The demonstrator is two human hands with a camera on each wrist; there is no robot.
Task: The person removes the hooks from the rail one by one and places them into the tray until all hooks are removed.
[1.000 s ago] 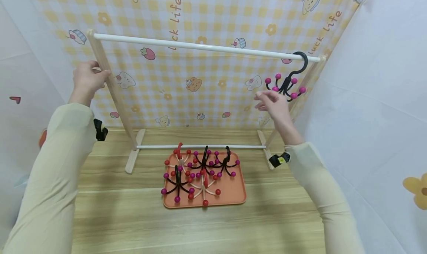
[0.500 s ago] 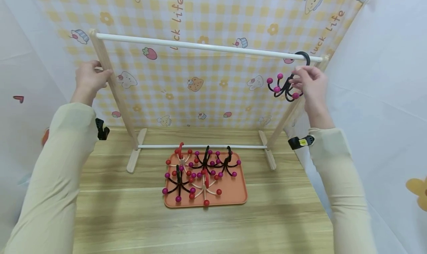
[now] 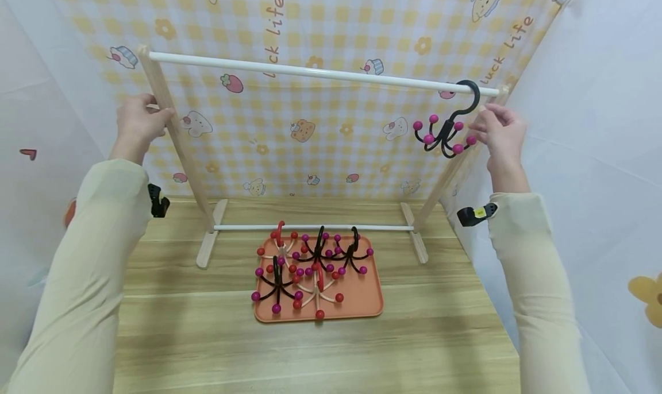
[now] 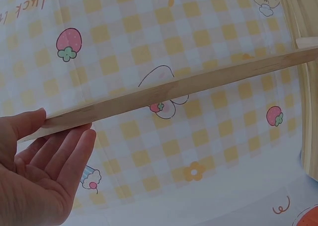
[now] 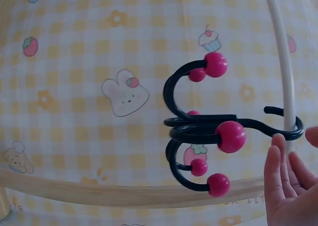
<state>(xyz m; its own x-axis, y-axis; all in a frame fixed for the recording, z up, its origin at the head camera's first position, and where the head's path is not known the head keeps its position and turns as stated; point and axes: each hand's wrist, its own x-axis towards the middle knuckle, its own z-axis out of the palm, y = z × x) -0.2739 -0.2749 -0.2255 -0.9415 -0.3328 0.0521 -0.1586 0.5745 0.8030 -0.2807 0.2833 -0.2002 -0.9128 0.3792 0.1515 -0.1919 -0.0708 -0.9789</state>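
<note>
A black octopus-style hook hanger (image 3: 446, 131) with pink ball tips hangs by its curved hook from the white top rod (image 3: 310, 71), near its right end. My right hand (image 3: 503, 134) is just right of the hook, its fingertips overlapping the right wooden post in the head view. In the right wrist view the right hand's fingers (image 5: 278, 174) are extended beside the hook, thumb apart; I cannot tell whether they touch it. My left hand (image 3: 139, 121) holds the left wooden post (image 3: 178, 132), thumb on one side and fingers on the other, as the left wrist view shows.
On the wooden table, an orange tray (image 3: 362, 302) bears several more hangers: black ones with magenta balls and pale ones (image 3: 318, 293) with red hooks and balls. The rack's lower rod (image 3: 315, 228) runs behind it. A checked cloth (image 3: 320, 26) covers the back.
My right hand has moved right, from in front of the hanger's arms, past its hook, to the hook's right side. The left hand stays on its post.
</note>
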